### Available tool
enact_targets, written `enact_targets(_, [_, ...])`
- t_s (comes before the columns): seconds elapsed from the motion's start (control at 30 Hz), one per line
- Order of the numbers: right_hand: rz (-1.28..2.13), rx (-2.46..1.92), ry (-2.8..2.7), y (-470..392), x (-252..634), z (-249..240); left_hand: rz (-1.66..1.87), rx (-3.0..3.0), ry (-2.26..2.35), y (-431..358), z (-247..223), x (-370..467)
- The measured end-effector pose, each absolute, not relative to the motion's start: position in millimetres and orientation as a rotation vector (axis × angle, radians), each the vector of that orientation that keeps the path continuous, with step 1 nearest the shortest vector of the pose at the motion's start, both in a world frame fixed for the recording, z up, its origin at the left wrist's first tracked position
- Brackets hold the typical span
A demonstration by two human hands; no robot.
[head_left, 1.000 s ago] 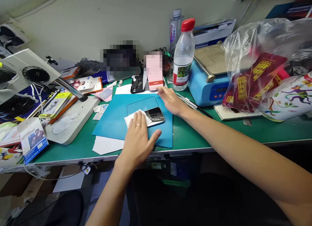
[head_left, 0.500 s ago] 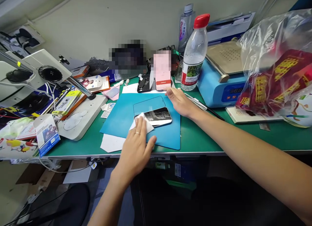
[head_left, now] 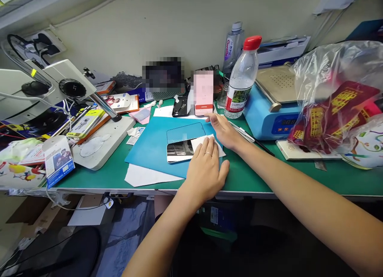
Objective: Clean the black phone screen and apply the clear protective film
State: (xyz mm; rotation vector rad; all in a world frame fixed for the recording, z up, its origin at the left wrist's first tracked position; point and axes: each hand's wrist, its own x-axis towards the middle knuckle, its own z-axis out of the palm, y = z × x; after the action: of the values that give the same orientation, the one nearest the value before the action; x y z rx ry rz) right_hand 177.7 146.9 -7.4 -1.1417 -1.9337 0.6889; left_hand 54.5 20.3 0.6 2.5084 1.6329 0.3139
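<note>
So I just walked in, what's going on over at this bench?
A person's left hand lies flat over a white wipe on the right end of a phone, which rests face up on a blue mat. The right hand is open by the mat's right side, holding nothing that shows. A clear, dark-outlined pane lies just behind the phone.

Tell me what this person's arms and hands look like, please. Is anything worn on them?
The left forearm and right forearm are bare, with no sleeve, watch or bracelet in view. The left hand is ungloved and wears a thin, plain-looking ring on one finger. The right hand is also ungloved; no ring shows on it.
</note>
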Motion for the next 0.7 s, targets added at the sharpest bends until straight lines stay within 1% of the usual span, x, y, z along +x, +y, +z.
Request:
enact_targets(0.1, [0.729, -1.141, -1.920, 146.2, 178.4, -7.3, 0.339, 2.503, 1.644, 3.9, -3.5, 22.7])
enact_targets(0.23, [0.784, -1.186, -1.886, 146.4, 178.7, -8.8, 0.343, 2.432, 1.784, -11.8, -8.8, -30.6])
enact_targets(0.33, [0.805, -1.205, -1.889, 146.5, 178.6, -9.7, 0.322, 2.382, 1.872, -12.2, -10.4, -44.9])
enact_targets(0.47, [0.775, -1.171, -1.900, 146.3, 177.6, -9.5, 0.326, 2.356, 1.917, 3.2, -6.0, -13.4])
enact_targets(0.6, [0.759, -1.099, -1.957, 143.3, 176.6, -5.0, 0.307, 2.426, 1.643, 25.6, 5.6, 34.6])
enact_targets(0.7, [0.765, -1.060, -1.971, 141.0, 177.0, -2.4, 0.309, 2.459, 1.580, 31.0, 8.7, 45.9])
